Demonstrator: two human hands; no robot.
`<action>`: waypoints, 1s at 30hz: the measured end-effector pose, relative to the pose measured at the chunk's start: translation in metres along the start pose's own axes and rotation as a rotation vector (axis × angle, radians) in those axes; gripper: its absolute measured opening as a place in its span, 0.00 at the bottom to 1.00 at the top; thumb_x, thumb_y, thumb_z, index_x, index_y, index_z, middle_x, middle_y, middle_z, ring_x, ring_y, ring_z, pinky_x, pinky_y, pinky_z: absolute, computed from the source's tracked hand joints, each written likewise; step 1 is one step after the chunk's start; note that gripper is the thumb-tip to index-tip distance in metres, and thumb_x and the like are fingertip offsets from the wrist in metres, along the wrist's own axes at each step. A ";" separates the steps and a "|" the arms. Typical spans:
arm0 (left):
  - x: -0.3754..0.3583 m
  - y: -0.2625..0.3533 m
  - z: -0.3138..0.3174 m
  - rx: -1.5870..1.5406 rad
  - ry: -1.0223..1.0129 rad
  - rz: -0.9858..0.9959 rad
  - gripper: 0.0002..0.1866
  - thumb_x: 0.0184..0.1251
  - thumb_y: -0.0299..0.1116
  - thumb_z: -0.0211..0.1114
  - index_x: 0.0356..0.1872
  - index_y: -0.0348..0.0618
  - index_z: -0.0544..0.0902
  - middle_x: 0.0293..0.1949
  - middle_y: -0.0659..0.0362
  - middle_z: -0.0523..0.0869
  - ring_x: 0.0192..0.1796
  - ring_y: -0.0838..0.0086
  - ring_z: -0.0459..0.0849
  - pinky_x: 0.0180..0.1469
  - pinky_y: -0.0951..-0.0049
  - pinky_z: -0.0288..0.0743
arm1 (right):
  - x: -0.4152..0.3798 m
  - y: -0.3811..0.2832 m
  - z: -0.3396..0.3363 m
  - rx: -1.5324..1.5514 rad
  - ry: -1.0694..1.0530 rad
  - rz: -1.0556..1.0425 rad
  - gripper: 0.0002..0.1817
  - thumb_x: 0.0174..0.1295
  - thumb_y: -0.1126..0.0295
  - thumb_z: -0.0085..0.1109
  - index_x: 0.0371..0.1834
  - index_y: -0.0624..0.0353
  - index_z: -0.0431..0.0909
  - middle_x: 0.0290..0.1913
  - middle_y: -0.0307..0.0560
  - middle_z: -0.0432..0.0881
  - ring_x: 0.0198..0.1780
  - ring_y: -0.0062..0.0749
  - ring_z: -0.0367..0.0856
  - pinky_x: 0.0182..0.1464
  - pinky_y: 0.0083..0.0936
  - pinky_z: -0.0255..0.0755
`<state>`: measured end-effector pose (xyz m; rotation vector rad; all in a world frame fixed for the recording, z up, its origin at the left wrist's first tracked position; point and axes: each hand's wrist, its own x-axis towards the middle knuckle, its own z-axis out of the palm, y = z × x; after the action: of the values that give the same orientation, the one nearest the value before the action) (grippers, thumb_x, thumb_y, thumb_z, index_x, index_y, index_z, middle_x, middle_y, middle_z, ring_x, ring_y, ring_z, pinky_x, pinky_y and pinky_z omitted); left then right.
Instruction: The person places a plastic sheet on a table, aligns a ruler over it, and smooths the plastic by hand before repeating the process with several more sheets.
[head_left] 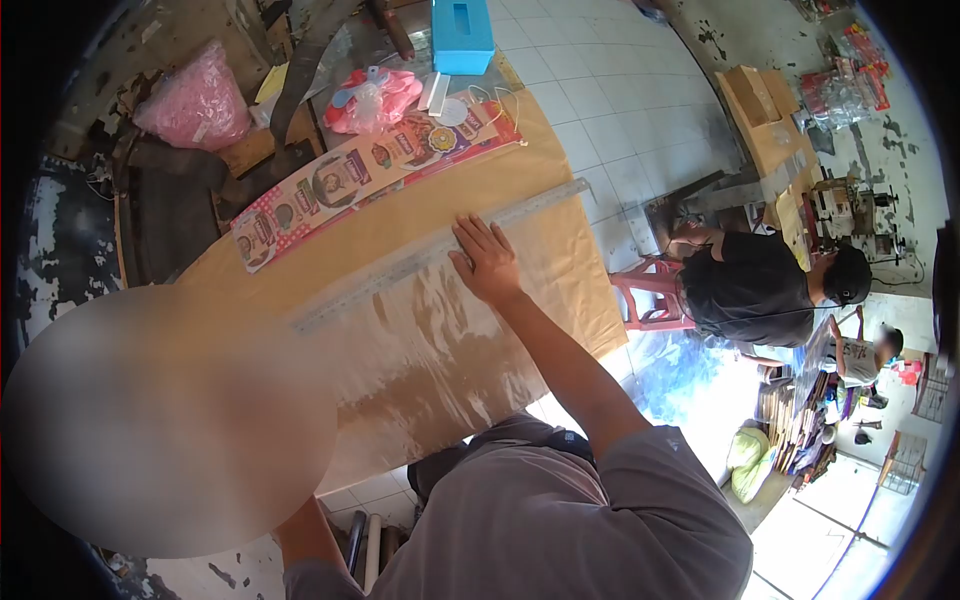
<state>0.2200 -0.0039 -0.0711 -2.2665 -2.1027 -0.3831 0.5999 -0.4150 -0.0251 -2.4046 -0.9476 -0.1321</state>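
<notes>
Across the brown-covered bench (pixel 592 300) lies a long ruler (pixel 405 274), with a clear plastic sheet (pixel 430 340) on its near side and a printed strip (pixel 345 185) beyond it. Flat on the ruler, the right hand (pixel 487 262) spreads its fingers, gripping nothing; blur hides the left hand, so its state I cannot tell.

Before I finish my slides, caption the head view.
Right hand spread on a long ruler along shiny plastic sheeting.
</notes>
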 end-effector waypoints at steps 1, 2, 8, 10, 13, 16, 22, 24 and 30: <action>0.001 0.000 0.000 0.009 -0.009 -0.006 0.47 0.71 0.69 0.40 0.79 0.44 0.48 0.80 0.52 0.46 0.78 0.58 0.55 0.76 0.50 0.48 | 0.000 0.000 0.000 0.006 -0.003 0.008 0.25 0.66 0.60 0.59 0.65 0.56 0.74 0.69 0.46 0.73 0.74 0.40 0.65 0.73 0.48 0.59; 0.001 0.000 0.000 0.017 -0.018 -0.012 0.47 0.71 0.69 0.40 0.79 0.44 0.48 0.80 0.52 0.46 0.78 0.58 0.55 0.77 0.50 0.48 | 0.000 -0.001 -0.001 0.012 -0.007 0.014 0.25 0.66 0.60 0.59 0.65 0.56 0.73 0.69 0.46 0.72 0.73 0.40 0.65 0.73 0.48 0.59; 0.000 0.001 -0.003 -0.002 -0.031 -0.024 0.47 0.71 0.69 0.39 0.79 0.44 0.47 0.80 0.53 0.46 0.79 0.58 0.54 0.77 0.51 0.47 | 0.001 -0.002 -0.003 0.014 -0.026 0.013 0.27 0.65 0.60 0.59 0.66 0.56 0.72 0.70 0.46 0.72 0.73 0.40 0.65 0.73 0.48 0.60; 0.001 -0.001 0.001 0.007 -0.014 -0.011 0.47 0.71 0.69 0.39 0.79 0.44 0.47 0.80 0.53 0.46 0.79 0.59 0.54 0.77 0.51 0.47 | 0.001 -0.001 -0.003 0.017 -0.027 0.013 0.27 0.65 0.60 0.60 0.67 0.56 0.72 0.70 0.45 0.71 0.74 0.40 0.65 0.73 0.48 0.59; 0.001 -0.001 0.002 0.012 -0.012 -0.013 0.47 0.71 0.69 0.40 0.79 0.44 0.47 0.80 0.53 0.45 0.79 0.59 0.53 0.77 0.50 0.46 | 0.001 -0.002 -0.004 0.028 -0.036 0.021 0.28 0.64 0.59 0.60 0.67 0.56 0.72 0.71 0.45 0.71 0.74 0.39 0.64 0.74 0.47 0.58; 0.001 0.000 0.002 0.014 -0.017 -0.021 0.47 0.71 0.69 0.40 0.79 0.43 0.47 0.80 0.52 0.45 0.79 0.59 0.52 0.77 0.49 0.45 | 0.001 -0.002 -0.007 0.029 -0.048 0.028 0.29 0.64 0.59 0.61 0.67 0.56 0.72 0.71 0.44 0.70 0.75 0.38 0.63 0.75 0.47 0.57; 0.004 -0.003 0.006 0.012 -0.008 -0.022 0.48 0.70 0.70 0.41 0.79 0.41 0.48 0.80 0.51 0.45 0.79 0.57 0.52 0.77 0.49 0.46 | -0.001 -0.001 -0.006 0.024 -0.027 0.004 0.26 0.64 0.59 0.60 0.65 0.54 0.73 0.71 0.44 0.70 0.74 0.38 0.63 0.74 0.47 0.56; 0.003 -0.005 0.008 0.001 -0.009 -0.020 0.48 0.70 0.69 0.42 0.79 0.41 0.48 0.80 0.49 0.44 0.79 0.56 0.51 0.77 0.49 0.46 | -0.002 -0.002 -0.008 -0.004 -0.008 -0.033 0.25 0.64 0.58 0.61 0.62 0.54 0.75 0.70 0.44 0.71 0.73 0.39 0.64 0.73 0.47 0.57; 0.002 -0.015 0.019 -0.182 0.151 0.027 0.50 0.71 0.67 0.45 0.77 0.32 0.47 0.78 0.41 0.45 0.79 0.50 0.52 0.73 0.47 0.53 | 0.011 0.001 -0.008 -0.112 -0.040 -0.156 0.18 0.60 0.60 0.63 0.51 0.55 0.77 0.54 0.47 0.76 0.60 0.44 0.72 0.65 0.45 0.63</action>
<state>0.2086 0.0029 -0.0916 -2.2735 -2.0367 -0.7483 0.6090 -0.4133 -0.0155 -2.4412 -1.1747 -0.2002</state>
